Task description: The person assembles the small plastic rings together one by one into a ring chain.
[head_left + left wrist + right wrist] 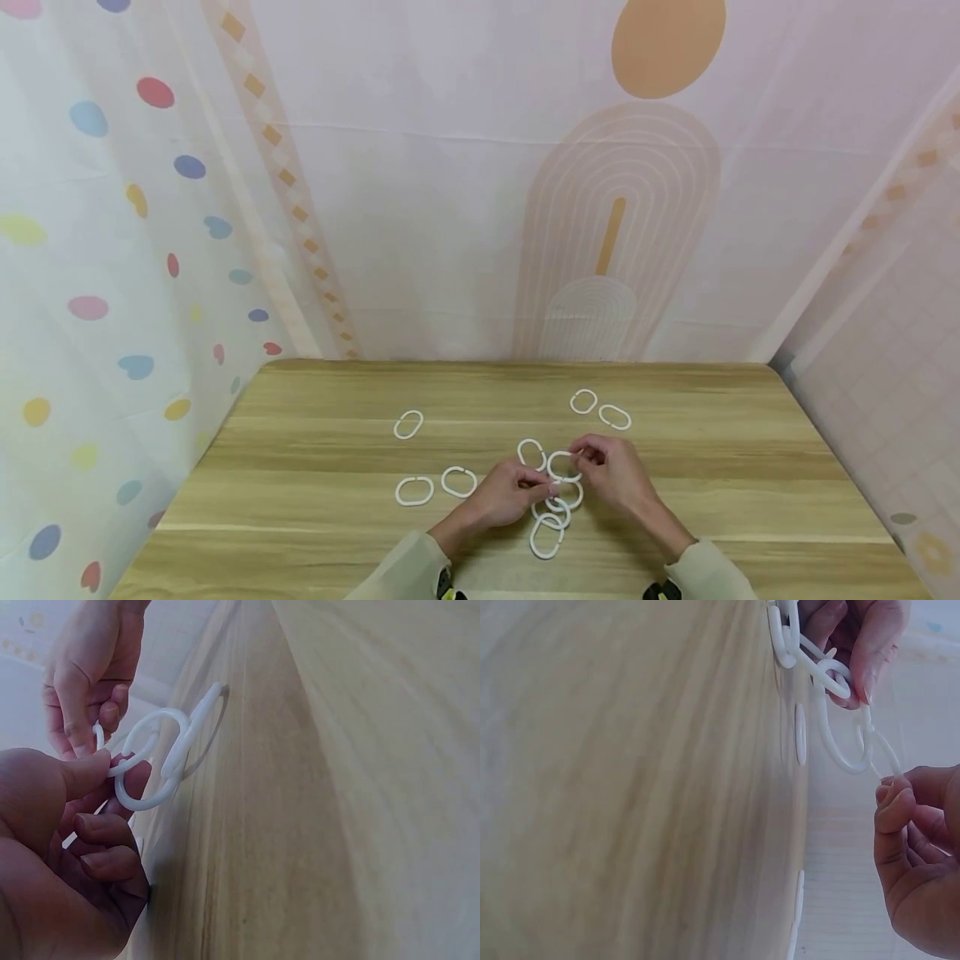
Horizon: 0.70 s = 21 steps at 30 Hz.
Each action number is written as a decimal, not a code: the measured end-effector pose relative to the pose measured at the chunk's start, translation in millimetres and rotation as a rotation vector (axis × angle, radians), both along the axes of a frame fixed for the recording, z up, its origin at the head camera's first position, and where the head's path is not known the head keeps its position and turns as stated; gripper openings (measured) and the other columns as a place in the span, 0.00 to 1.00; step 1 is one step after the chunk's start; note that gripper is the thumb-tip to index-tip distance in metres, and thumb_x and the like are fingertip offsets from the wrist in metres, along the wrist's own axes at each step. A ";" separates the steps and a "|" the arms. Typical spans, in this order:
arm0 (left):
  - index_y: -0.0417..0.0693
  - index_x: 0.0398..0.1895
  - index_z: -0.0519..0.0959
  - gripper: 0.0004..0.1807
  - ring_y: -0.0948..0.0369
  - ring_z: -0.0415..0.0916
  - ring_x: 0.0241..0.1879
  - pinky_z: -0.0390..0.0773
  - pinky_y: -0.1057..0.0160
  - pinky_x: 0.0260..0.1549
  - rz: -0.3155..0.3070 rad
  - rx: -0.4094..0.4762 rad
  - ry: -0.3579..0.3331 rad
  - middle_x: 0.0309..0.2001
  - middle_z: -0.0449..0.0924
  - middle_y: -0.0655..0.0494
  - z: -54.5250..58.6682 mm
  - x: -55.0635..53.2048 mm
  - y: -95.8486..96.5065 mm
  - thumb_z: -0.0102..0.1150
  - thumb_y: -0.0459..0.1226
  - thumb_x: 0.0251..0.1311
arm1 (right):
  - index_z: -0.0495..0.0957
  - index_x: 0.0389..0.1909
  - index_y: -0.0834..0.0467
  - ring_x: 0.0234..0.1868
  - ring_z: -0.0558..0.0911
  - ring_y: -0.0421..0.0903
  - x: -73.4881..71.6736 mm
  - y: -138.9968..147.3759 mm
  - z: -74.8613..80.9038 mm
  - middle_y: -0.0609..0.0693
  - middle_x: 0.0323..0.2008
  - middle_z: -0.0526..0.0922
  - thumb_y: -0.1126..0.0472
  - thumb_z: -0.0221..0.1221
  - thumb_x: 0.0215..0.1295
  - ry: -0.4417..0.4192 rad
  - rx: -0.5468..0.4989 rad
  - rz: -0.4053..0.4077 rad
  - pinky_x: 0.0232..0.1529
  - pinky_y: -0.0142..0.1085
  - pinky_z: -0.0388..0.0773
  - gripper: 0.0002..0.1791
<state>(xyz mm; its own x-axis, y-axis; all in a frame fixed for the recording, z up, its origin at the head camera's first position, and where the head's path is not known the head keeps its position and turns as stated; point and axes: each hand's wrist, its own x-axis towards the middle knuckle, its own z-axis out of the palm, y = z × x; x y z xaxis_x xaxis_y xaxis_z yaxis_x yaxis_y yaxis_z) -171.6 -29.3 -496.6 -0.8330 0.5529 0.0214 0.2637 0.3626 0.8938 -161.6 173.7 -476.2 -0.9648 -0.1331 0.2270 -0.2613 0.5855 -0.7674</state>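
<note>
White plastic C-shaped links join into a short chain between the two hands over the wooden table. With thumb and fingertips, my left hand [501,497] pinches a chain link [581,498] near the chain's upper end. My right hand [617,477] pinches the top link [550,463] by its right side. In the left wrist view the linked rings [154,802] hang from the left fingertips, the lower ones touching the table. The right wrist view shows the top link [892,754] at the right fingertips, meeting the link in the left hand. Fingers partly hide where these two join.
A loose link [521,451] lies just beyond the hands. Two more links, one round-looking [583,390] and one oval [615,407], lie farther back. Several others, including one link [415,504], are at the left on the wooden table [315,500]. Patterned curtains [420,208] hang behind it.
</note>
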 end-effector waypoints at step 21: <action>0.44 0.34 0.89 0.09 0.73 0.74 0.29 0.73 0.71 0.32 0.084 0.030 0.006 0.31 0.87 0.55 -3.3 4.8 3.1 0.65 0.40 0.63 | 0.84 0.31 0.64 0.24 0.75 0.33 4.5 -1.4 2.5 0.44 0.21 0.80 0.75 0.64 0.55 -0.010 -0.012 -0.061 0.28 0.28 0.75 0.05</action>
